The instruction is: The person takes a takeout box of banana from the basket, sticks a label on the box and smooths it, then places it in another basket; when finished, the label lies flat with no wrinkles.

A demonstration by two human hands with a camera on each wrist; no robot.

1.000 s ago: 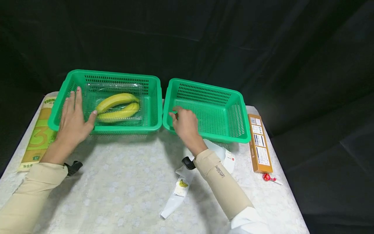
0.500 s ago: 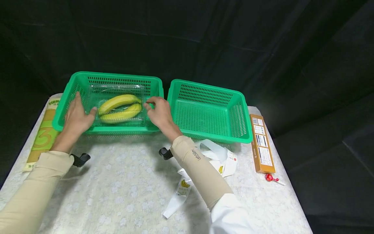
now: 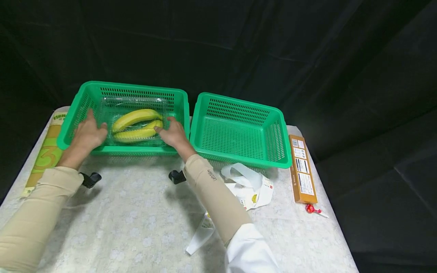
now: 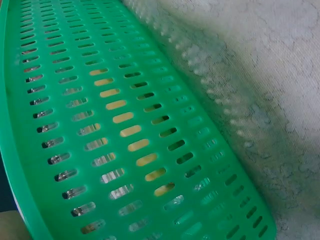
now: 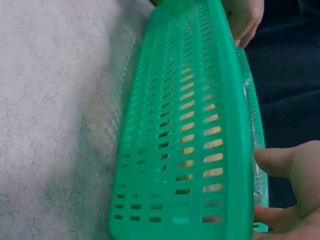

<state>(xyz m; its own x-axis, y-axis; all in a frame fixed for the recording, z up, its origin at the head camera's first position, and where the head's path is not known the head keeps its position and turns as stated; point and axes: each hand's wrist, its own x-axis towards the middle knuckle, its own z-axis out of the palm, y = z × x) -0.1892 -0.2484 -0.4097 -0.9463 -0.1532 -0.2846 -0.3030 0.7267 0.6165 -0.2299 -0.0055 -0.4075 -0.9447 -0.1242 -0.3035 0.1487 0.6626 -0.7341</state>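
**Clear rectangular plastic box (image 3: 117, 110) lies crosswise between left hand (image 3: 88, 135) and right hand (image 3: 175, 135)**

The box sits inside the green perforated plastic basket (image 3: 136, 150) on the left. Its long axis runs left to right, roughly parallel with the basket's, so a short end faces each hand. Inside, two curved yellow bananas (image 3: 134, 135) lie side by side along the same axis, their right ends set slightly farther from the person. The left hand is at the box's left end; the right hand is at the right end, its thumb over the lid. Whether either hand grips the box or only touches it, I cannot tell. A second green perforated basket (image 3: 235, 138) stands just beside, on the right.
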